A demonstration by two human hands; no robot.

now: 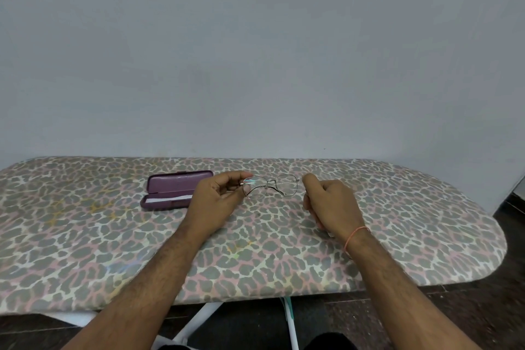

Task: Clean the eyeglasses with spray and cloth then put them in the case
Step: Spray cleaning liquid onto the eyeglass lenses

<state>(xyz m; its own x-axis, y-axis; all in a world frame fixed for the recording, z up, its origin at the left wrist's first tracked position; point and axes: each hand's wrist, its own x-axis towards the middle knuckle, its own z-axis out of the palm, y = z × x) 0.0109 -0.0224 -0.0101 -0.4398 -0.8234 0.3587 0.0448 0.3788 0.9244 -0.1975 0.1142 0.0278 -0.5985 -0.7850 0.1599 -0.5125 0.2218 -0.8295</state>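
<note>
Glasses point(270, 186) are held up just above the worktop point(85, 236), which has a leopard-print cover. The left hand point(217, 198) pinches the frame's left end between thumb and fingertips. The right hand point(331, 204) is curled up at the frame's right end; it looks like it's got that side, but I honestly can't tell whether the fingers actually close on it. The purple case point(176, 190) lies open on the worktop just left of the glasses, partly behind the left hand, with a white strip inside. An orange band point(355, 237) sits on the right wrist.
</note>
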